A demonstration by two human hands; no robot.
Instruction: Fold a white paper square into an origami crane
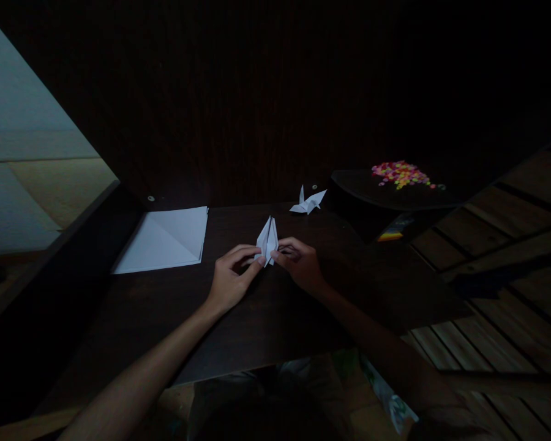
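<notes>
Between my two hands is a piece of folded white paper [269, 236], a narrow origami form with its points facing away from me. My left hand [234, 275] pinches its left side between thumb and fingers. On the opposite side, my right hand [302, 264] grips the lower right edge, thumb in front and fingers curled behind. A finished-looking white paper crane [308, 202] rests on the dark table [257, 324] just beyond my right hand. To the left lies a stack of white paper sheets [165, 239], the top one creased diagonally.
A dark upright panel [257, 110] borders the table's far side, and a dark side board [50, 300] runs along the left. On a rounded shelf [358, 190] at the right sits a pile of small colourful pieces [404, 174]. Wooden slats [509, 300] show at right.
</notes>
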